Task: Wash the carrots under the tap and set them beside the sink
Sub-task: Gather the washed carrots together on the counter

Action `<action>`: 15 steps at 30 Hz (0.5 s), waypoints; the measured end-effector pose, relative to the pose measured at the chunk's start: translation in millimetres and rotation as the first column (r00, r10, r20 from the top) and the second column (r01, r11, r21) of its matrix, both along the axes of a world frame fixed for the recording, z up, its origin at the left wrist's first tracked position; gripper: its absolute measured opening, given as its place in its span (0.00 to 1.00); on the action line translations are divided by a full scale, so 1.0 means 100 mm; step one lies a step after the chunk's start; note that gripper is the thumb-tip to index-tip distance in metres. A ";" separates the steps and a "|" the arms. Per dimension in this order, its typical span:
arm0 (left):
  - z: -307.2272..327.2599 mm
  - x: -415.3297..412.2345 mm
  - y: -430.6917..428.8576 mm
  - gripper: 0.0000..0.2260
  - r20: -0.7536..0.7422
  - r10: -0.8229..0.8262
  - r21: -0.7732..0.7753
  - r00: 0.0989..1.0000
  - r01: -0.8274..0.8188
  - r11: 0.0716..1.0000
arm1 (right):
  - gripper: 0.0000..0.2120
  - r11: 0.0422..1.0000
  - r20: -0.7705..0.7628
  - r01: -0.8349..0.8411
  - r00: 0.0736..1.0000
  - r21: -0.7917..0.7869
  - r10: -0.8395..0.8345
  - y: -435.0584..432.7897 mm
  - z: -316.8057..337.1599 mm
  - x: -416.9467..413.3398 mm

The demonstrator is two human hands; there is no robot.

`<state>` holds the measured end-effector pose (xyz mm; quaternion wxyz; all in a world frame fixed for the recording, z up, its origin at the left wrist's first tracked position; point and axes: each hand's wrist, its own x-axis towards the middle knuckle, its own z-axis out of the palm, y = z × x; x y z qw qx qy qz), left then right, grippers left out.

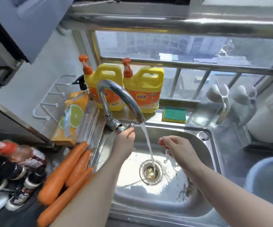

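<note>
Behind the sink (178, 128) the tap handle (127, 127) is gripped by the left hand (126, 140); above it the right hand (173, 143) is held slack, empty.

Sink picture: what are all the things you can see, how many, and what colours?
Stainless steel sink: one, silver, centre.
Curved metal tap: one, silver, running water into the sink.
Long tapered carrots: at least three, orange, lying left of the sink.
Plastic detergent jugs with pump tops: two, yellow, behind the tap.
Rectangular sponge: one, green and yellow, right of the jugs.
Dark bottles: several, black, far left.
Hands: two; left hand holds the tap handle, right hand drips over the sink, holding nothing.
</note>
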<state>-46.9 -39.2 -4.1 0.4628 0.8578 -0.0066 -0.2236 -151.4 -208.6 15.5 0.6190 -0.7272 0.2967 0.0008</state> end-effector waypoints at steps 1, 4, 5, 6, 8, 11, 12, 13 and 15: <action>-0.03 0.06 0.02 0.18 -0.005 0.007 -0.003 1.000 -0.007 1.000 | 0.09 1.000 -0.016 -0.011 1.000 0.007 0.011 0.01 -0.01 -0.01; -0.06 0.10 0.06 0.19 -0.045 0.008 -0.035 0.999 -0.010 0.999 | 0.08 0.999 -0.048 -0.052 0.997 0.016 0.053 0.05 -0.03 -0.01; -0.04 0.09 0.06 0.19 -0.063 0.010 -0.042 0.998 -0.013 0.999 | 0.08 0.998 -0.054 -0.060 0.997 0.016 0.061 0.06 -0.02 -0.01; -0.04 0.08 0.05 0.19 -0.079 0.018 -0.063 0.997 -0.023 0.998 | 0.08 0.997 -0.059 -0.069 0.996 0.016 0.070 0.07 -0.01 0.00; 0.02 0.15 0.02 0.19 -0.112 0.066 -0.123 0.992 -0.080 0.989 | 0.08 0.996 -0.072 -0.087 0.994 0.013 0.088 0.08 0.02 0.02; 0.11 0.39 -0.06 0.18 -0.181 0.109 -0.194 0.978 -0.144 0.970 | 0.08 0.993 -0.082 -0.118 0.989 0.020 0.119 0.09 0.07 0.03; 0.12 0.46 -0.08 0.18 -0.202 0.096 -0.198 0.975 -0.136 0.971 | 0.08 0.992 -0.089 -0.125 0.988 0.019 0.126 0.08 0.08 0.03; 0.12 0.48 -0.10 0.19 -0.212 0.072 -0.187 0.974 -0.113 0.976 | 0.07 0.991 -0.099 -0.132 0.986 0.015 0.133 0.08 0.08 0.02; 0.10 0.43 -0.09 0.21 -0.203 0.045 -0.150 0.978 -0.077 0.986 | 0.07 0.989 -0.107 -0.149 0.983 0.021 0.150 0.09 0.08 0.00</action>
